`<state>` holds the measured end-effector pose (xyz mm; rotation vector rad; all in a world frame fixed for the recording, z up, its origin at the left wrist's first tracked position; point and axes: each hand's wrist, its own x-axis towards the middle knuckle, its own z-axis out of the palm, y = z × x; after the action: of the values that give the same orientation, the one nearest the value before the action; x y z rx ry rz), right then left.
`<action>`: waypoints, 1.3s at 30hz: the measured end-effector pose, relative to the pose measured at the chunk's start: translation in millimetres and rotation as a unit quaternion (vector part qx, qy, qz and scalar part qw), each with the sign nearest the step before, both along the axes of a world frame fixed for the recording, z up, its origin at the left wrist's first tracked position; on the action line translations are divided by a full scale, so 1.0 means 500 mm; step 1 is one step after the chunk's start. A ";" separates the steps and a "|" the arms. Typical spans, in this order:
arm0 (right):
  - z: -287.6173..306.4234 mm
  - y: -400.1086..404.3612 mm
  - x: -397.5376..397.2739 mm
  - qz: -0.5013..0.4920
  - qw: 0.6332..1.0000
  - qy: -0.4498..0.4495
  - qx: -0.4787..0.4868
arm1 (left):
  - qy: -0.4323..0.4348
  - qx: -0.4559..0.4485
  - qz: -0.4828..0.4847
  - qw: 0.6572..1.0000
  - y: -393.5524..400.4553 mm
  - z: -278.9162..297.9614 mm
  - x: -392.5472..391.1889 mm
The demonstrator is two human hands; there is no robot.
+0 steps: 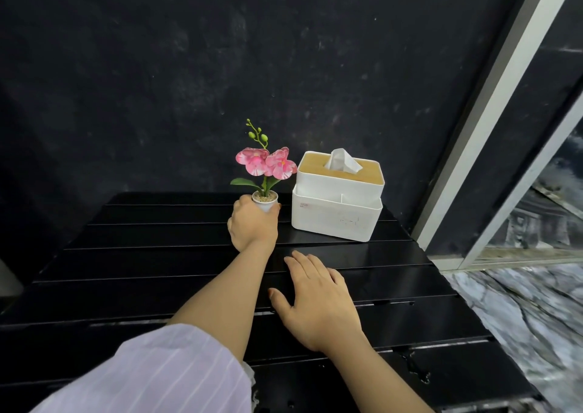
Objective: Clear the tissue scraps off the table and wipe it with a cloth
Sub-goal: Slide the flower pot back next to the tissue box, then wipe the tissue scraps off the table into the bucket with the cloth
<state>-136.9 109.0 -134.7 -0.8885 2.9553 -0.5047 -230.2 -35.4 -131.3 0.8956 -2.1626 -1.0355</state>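
My left hand (252, 226) is wrapped around a small white pot holding a pink artificial orchid (266, 166) at the far middle of the black slatted table (142, 274). My right hand (315, 299) lies flat on the table in the middle, palm down with fingers spread, and holds nothing. I see no tissue scraps and no cloth on the table.
A white tissue box (337, 204) with a wooden lid and a tissue sticking out stands just right of the orchid, near the far edge. A dark wall rises behind the table. Marble floor (520, 311) lies to the right, and a few water drops sit near the table's front right.
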 end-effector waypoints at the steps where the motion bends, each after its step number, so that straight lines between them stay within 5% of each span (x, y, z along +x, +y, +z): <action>1: 0.000 0.000 0.000 0.000 1.000 0.001 0.000 | 0.000 0.001 0.001 1.000 0.000 0.000 0.000; 10: 0.000 -0.003 -0.002 -0.003 1.000 0.003 -0.012 | -0.030 0.095 -0.103 0.990 -0.037 0.019 0.022; 19: 0.076 0.036 0.031 0.011 0.996 -0.083 -0.029 | -0.145 -0.085 -0.221 0.961 -0.076 0.058 0.312; 39: 0.197 0.318 0.386 -0.085 0.994 -0.065 0.006 | -0.193 -0.142 -0.146 0.960 -0.131 0.152 0.866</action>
<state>56.1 267.9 -36.3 -0.5808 2.9253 -0.5269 202.9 -100.7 -55.3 0.6970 -2.7510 -0.6895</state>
